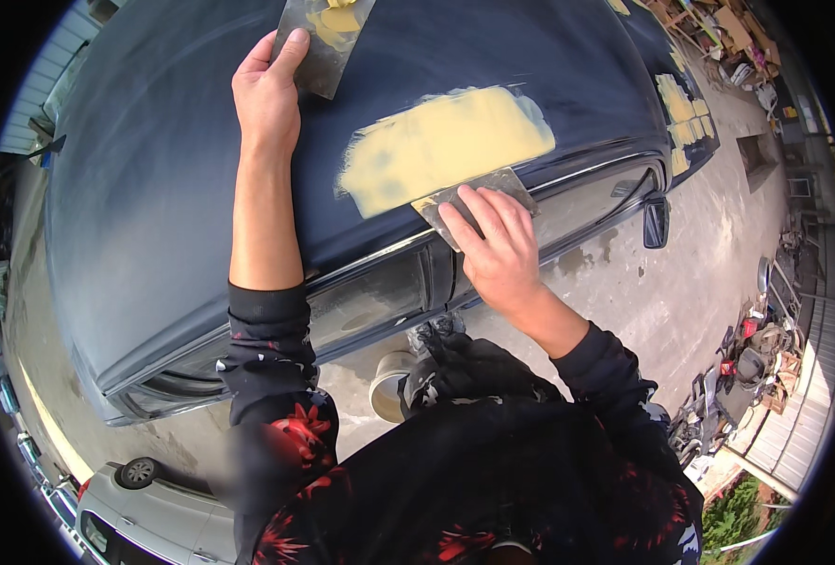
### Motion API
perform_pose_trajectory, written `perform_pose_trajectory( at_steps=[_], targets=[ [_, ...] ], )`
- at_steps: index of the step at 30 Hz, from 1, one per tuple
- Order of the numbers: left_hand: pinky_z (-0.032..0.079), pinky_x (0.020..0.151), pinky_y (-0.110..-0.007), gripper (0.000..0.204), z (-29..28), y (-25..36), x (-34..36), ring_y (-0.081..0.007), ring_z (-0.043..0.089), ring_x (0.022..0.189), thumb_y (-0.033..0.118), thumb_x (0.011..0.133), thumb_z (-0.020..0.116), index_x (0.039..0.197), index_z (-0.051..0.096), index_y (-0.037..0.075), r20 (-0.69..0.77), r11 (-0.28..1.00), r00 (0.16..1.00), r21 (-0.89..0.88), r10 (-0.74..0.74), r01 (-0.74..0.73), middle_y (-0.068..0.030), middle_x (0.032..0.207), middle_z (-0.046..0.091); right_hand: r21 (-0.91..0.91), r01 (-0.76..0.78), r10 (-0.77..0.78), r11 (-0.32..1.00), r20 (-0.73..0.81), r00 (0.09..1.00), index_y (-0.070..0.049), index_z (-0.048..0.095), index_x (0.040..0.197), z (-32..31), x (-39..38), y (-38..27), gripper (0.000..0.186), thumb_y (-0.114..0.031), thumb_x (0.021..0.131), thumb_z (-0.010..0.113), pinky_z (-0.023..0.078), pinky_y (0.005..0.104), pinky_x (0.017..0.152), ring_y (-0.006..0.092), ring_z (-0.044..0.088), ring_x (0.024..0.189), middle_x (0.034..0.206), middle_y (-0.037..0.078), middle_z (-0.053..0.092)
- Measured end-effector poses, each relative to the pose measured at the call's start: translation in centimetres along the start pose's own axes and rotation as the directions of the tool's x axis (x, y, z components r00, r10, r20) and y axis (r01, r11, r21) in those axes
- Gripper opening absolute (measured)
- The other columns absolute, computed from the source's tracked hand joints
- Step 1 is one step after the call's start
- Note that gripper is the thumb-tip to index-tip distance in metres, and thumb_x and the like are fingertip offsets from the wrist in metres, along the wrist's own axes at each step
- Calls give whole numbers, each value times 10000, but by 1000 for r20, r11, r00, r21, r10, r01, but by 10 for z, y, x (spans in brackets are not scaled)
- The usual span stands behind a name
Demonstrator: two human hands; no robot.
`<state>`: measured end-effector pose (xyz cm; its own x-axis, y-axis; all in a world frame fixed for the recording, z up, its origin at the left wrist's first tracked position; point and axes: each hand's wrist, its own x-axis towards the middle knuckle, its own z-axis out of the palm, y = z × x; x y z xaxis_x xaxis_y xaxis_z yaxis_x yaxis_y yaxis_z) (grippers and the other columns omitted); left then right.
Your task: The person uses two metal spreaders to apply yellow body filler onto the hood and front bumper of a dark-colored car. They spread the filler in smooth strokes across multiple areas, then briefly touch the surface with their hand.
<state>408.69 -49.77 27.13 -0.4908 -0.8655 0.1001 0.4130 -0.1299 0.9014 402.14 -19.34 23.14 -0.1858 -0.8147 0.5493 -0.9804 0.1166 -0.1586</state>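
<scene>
My left hand [265, 104] grips a grey rectangular plate [320, 66] at the top, with a lump of yellow paste [335, 21] on it, raised over the dark car roof [201, 66]. My right hand [493, 240] grips a flat metal spreader [514, 185] at the lower edge of a large, uneven patch of pale yellow filler [446, 141], beside the roof's edge above the side windows. More yellow patches [683, 118] show farther right on the car's dark body.
A side mirror [656, 223] juts out at the right. A white bucket [389, 384] stands on the concrete floor [615, 287] by my feet. A silver car [154, 523] is at the lower left. Piles of scrap [747, 358] and boxes [733, 28] line the right side.
</scene>
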Motion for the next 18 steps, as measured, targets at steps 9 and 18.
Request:
perform_pose_trajectory(
  at_steps=[9, 18],
  targets=[
    [481, 891, -259, 291, 2, 1, 0, -112, 641, 941, 150, 929, 728, 1166, 690, -15, -11, 1000, 1000, 7, 3, -3, -38, 1031, 720, 21, 8, -10, 1000, 111, 994, -66, 687, 1187, -11, -8, -5, 490, 29, 708, 641, 444, 495, 1009, 315, 558, 1150, 1219, 125, 615],
    [480, 896, -262, 300, 1, 1, -1, -118, 642, 943, 148, 926, 732, 1170, 686, -22, 10, 999, 999, 8, 34, -34, -43, 1036, 720, 0, -19, 19, 1000, 118, 993, -92, 689, 1206, -6, 4, -9, 564, 57, 664, 638, 433, 501, 1025, 317, 554, 1157, 1220, 113, 606]
  ],
)
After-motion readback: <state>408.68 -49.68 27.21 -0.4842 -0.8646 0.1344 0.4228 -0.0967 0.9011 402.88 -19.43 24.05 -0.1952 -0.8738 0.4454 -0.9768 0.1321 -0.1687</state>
